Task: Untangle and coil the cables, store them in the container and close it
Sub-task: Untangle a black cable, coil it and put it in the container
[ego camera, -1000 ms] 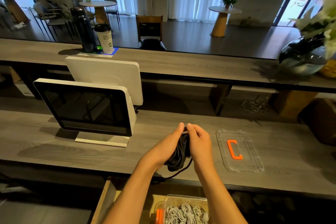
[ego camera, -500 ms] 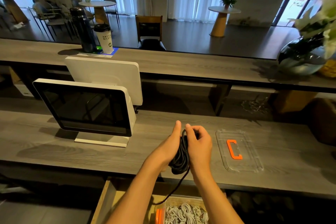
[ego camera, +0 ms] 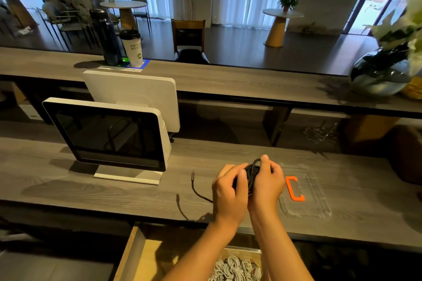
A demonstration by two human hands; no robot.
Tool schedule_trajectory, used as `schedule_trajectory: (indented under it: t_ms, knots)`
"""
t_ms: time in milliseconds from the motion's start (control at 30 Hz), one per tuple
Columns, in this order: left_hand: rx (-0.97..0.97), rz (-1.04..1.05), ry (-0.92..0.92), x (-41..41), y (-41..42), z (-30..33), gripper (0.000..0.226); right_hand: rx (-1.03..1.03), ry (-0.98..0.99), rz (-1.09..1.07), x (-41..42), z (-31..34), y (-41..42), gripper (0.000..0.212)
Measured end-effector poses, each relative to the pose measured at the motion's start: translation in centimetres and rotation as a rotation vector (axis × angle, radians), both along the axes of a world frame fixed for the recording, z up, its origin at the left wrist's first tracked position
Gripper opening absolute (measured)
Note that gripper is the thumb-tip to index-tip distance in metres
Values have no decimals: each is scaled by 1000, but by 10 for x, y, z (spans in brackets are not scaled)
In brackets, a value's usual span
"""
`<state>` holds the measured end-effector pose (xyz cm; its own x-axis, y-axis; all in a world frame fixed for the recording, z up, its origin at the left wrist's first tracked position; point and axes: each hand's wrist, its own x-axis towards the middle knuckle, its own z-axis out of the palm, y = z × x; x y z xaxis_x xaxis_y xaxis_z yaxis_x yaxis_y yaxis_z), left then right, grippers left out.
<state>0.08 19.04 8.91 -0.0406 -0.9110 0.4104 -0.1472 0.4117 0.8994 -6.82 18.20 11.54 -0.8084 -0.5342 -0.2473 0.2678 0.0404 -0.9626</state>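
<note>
A coiled black cable (ego camera: 252, 174) is held above the grey wooden counter (ego camera: 91, 180), between both hands. My left hand (ego camera: 228, 191) grips its left side with curled fingers. My right hand (ego camera: 267, 182) wraps round the right side. The cable's loose end with its plug (ego camera: 193, 177) sticks out to the left above the counter. A clear lid with an orange handle (ego camera: 294, 188) lies flat just right of my hands. Below the counter edge, a clear container (ego camera: 249, 252) in an open drawer holds coiled grey-white cables (ego camera: 235, 269).
A white point-of-sale screen (ego camera: 107, 134) stands on the counter to the left. On the raised back ledge are a dark bottle (ego camera: 106, 36), a paper cup (ego camera: 132, 48) and a glass flower vase (ego camera: 381, 73). The wooden drawer (ego camera: 141, 253) is open below.
The hanging cable tail has swung up from below the counter edge and now sticks out to the left. Both hands turned the coil and shifted slightly right.
</note>
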Motion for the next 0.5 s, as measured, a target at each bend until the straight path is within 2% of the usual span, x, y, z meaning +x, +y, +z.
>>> schedule_trajectory:
  t_ms: [100, 200, 333, 400, 500]
  knots:
    - [22, 88, 56, 13, -13, 2, 42, 49, -90, 173, 7, -4, 2, 22]
    - [134, 163, 142, 26, -24, 8, 40, 57, -62, 298, 14, 0, 5, 18]
    - [234, 187, 236, 34, -26, 15, 42, 56, 23, 376, 23, 5, 4, 26]
    - [84, 115, 158, 38, -26, 14, 42, 32, 29, 317, 23, 4, 4, 30]
    - [-245, -13, -83, 45, -27, 8, 28, 11, 32, 239, 20, 2, 4, 34]
